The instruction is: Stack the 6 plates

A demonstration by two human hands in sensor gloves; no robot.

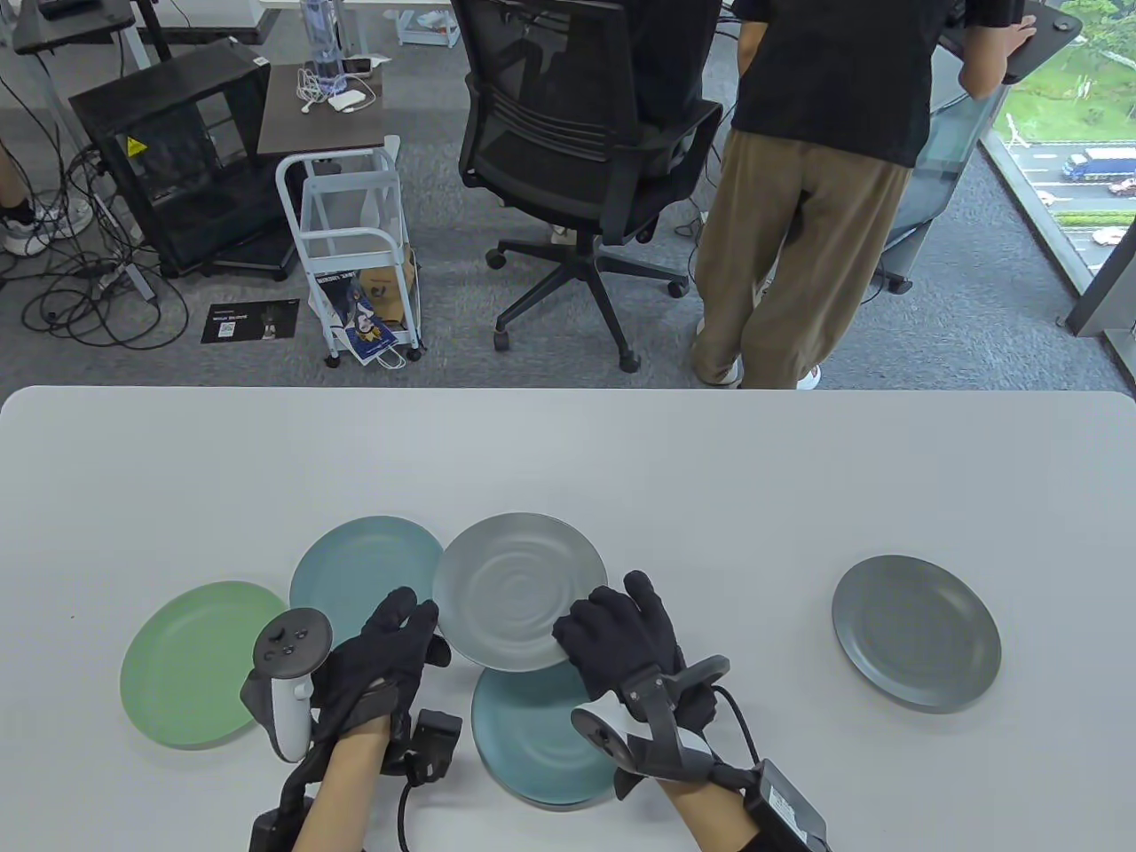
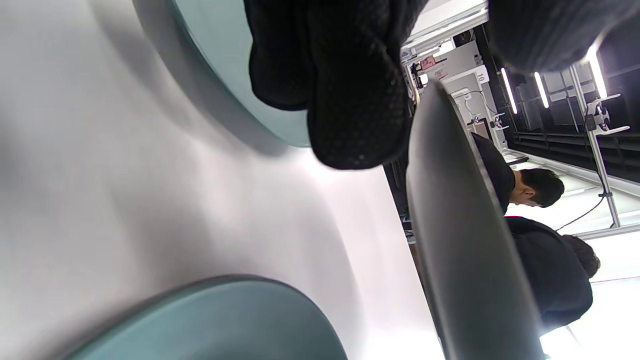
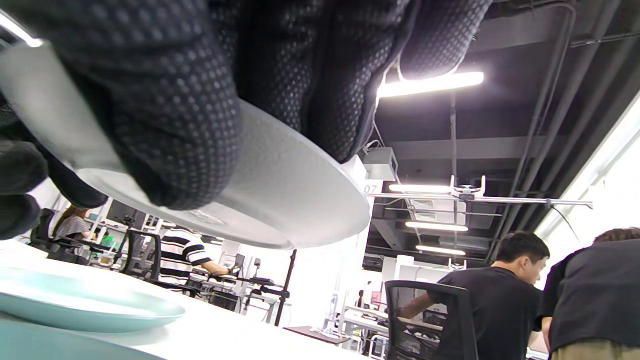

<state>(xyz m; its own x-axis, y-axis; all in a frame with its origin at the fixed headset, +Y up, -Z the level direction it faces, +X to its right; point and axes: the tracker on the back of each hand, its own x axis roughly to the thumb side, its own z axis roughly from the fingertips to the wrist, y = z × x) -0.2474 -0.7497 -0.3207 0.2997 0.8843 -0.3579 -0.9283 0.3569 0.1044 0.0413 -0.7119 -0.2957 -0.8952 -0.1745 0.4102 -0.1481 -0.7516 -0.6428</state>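
A light grey plate (image 1: 519,590) is held level just above the table by both hands. My left hand (image 1: 424,632) holds its left rim, and my right hand (image 1: 593,632) grips its right rim with fingers (image 3: 175,125) under it. The plate partly overlaps a dark teal plate (image 1: 541,745) on the table near me. A pale teal plate (image 1: 364,568) lies behind the left hand, a green plate (image 1: 200,661) at the left and a dark grey plate (image 1: 916,632) at the right. The left wrist view shows the grey plate's underside (image 2: 460,240) off the table.
The white table (image 1: 710,479) stretches wide behind the plates. An office chair (image 1: 577,151) and a standing person (image 1: 799,222) are beyond its far edge. The dark teal plate shows a doubled rim; I cannot tell if it is a stack.
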